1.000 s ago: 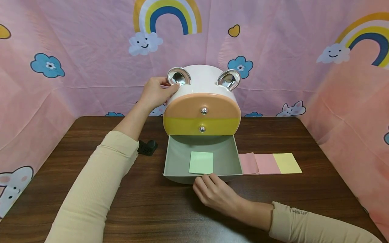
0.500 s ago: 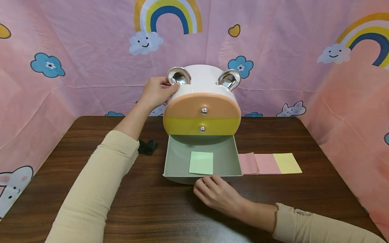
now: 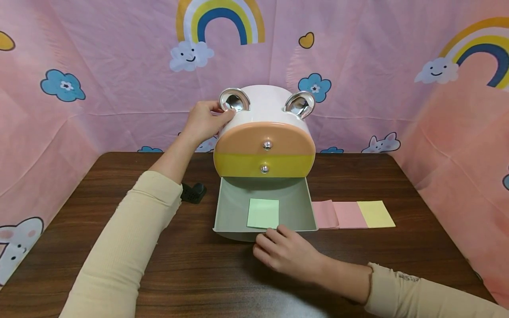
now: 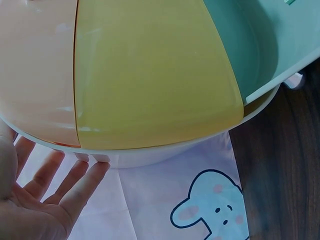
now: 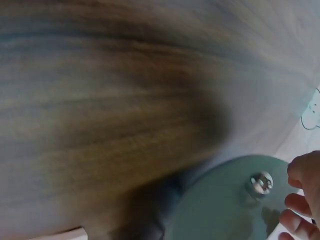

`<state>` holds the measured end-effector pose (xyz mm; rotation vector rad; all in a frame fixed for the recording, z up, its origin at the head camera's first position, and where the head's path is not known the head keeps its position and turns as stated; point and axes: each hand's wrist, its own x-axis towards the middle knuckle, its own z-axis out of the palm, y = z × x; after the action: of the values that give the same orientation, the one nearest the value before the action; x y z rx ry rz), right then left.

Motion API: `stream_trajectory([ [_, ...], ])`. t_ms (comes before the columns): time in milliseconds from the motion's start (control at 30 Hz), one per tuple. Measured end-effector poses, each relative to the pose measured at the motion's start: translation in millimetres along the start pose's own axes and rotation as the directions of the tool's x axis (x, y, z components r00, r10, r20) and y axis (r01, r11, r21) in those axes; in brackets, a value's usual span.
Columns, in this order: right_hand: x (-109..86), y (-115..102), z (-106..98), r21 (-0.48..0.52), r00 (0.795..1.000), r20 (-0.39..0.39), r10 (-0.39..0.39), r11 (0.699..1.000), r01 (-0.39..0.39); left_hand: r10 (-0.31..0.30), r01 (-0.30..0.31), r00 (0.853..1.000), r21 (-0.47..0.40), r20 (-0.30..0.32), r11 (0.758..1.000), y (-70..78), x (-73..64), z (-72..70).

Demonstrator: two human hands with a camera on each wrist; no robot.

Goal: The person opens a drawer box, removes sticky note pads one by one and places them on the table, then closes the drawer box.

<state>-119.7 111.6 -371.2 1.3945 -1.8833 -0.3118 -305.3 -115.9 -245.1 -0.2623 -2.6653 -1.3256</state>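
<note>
A white bear-eared storage box (image 3: 267, 104) stands at the back of the table. Its bottom green drawer (image 3: 293, 212) is pulled out, with a pale green sticky note pad (image 3: 263, 213) lying inside near the front. My left hand (image 3: 203, 124) rests against the box's side by the silver ear (image 3: 234, 100); in the left wrist view its fingers (image 4: 85, 192) touch the side fairly straight. At the drawer's front edge is my right hand (image 3: 286, 256), fingers loosely bent. The silver drawer knob (image 5: 261, 183) stands apart from those fingers in the right wrist view.
Pink sticky notes (image 3: 350, 215) and a yellow sticky note (image 3: 375, 213) lie in a row right of the drawer. A black object (image 3: 193, 193) sits beside the left sleeve. The orange drawer (image 3: 242, 140) and yellow drawer (image 3: 238, 165) are closed. Pink printed cloth hangs behind.
My right wrist and sleeve have shifted a little right and down, while the fingers stay by the drawer's front edge. The left hand, box and drawer look unchanged.
</note>
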Motion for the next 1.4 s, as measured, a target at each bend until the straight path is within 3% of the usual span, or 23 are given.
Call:
stream_trajectory([
  [500, 18.2, 33.1, -18.5, 0.213, 0.986, 0.125, 0.114, 0.967, -0.139, -0.011, 0.011, 1.0, 0.013, 0.005, 1.0, -0.3, 0.4, -0.5],
  [800, 28.2, 55.7, -25.9, 0.282, 0.958, 0.272, 0.095, 0.944, -0.174, -0.012, 0.012, 1.0, 0.012, 0.005, 1.0, 0.4, -0.5, -0.8],
  [1000, 34.9, 72.5, -24.2, 0.315, 0.947, 0.31, 0.084, 0.93, -0.186, -0.014, 0.014, 1.0, 0.013, 0.005, 1.0, 0.6, -1.1, -1.0],
  [1400, 45.7, 94.1, -13.2, 0.372, 0.863, 0.503, 0.054, 0.888, -0.272, -0.014, 0.014, 1.0, 0.014, 0.006, 1.0, 1.4, -1.9, -1.4],
])
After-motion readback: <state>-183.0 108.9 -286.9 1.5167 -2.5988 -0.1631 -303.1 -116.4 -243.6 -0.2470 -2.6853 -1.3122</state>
